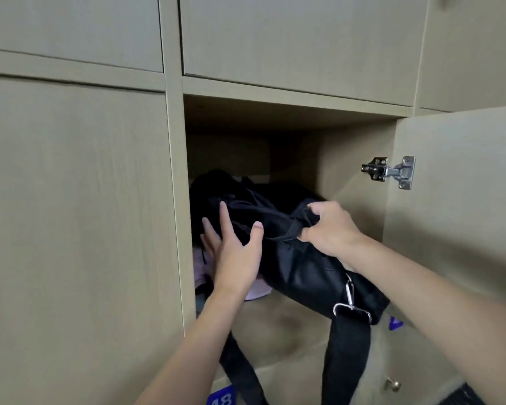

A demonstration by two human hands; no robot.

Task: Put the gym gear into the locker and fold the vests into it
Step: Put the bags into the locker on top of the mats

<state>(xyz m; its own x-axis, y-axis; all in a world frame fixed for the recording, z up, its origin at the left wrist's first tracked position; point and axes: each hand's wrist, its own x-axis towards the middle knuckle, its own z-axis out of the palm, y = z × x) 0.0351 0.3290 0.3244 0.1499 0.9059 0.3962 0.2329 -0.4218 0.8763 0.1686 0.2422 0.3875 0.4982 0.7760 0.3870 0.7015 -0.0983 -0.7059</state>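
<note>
Clamping the bunched handles (275, 222) of the black gym bag (304, 270) in the right hand (330, 229), fingers curled tight. Pressing flat on the bag's left end with the left hand (237, 252), fingers spread, gripping nothing. Bag partway inside the open locker (348, 159), near end overhanging the shelf lip, far end atop pale pink cloth (257, 290). Shoulder strap (348, 355) and metal clip (349, 296) dangling outside. Likely snags: rucking the cloth if shoved harder; trapping the strap in the door (465, 229) if left hanging.
</note>
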